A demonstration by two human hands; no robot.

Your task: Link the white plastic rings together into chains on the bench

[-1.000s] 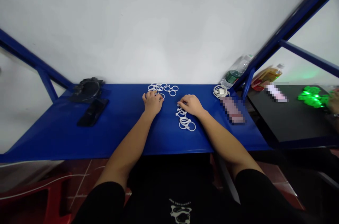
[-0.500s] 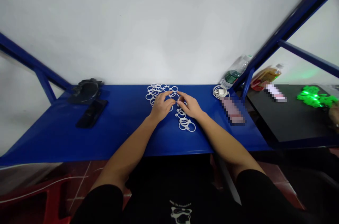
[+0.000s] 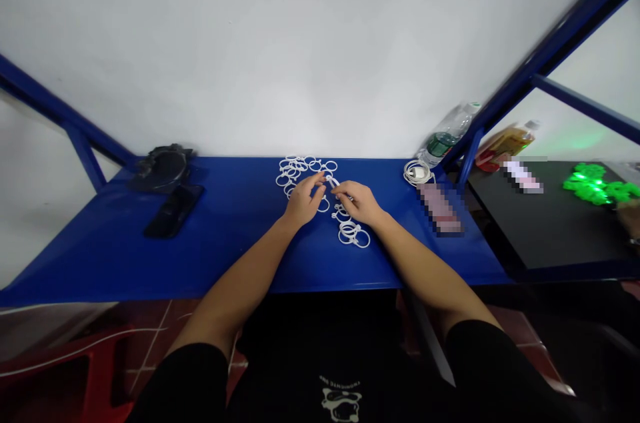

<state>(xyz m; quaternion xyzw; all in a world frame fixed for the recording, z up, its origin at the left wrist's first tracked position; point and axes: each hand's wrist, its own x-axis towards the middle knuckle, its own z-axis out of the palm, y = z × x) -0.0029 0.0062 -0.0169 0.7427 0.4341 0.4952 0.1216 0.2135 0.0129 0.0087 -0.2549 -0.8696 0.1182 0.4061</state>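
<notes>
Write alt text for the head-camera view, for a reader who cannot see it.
The left hand and right hand pinch a white plastic ring together over a blue table. A loose pile of rings lies just beyond them, a linked cluster by the right wrist. A black phone lies at left; a coiled white cable and plastic bottle at right.

White rings (image 3: 300, 169) lie on a glossy blue table (image 3: 240, 243). At nine o'clock from them is a black phone (image 3: 173, 211). At three o'clock are a white cable (image 3: 417, 173), a green-labelled bottle (image 3: 443, 139) and bright green pieces (image 3: 595, 183) on a black table (image 3: 540, 229).
</notes>
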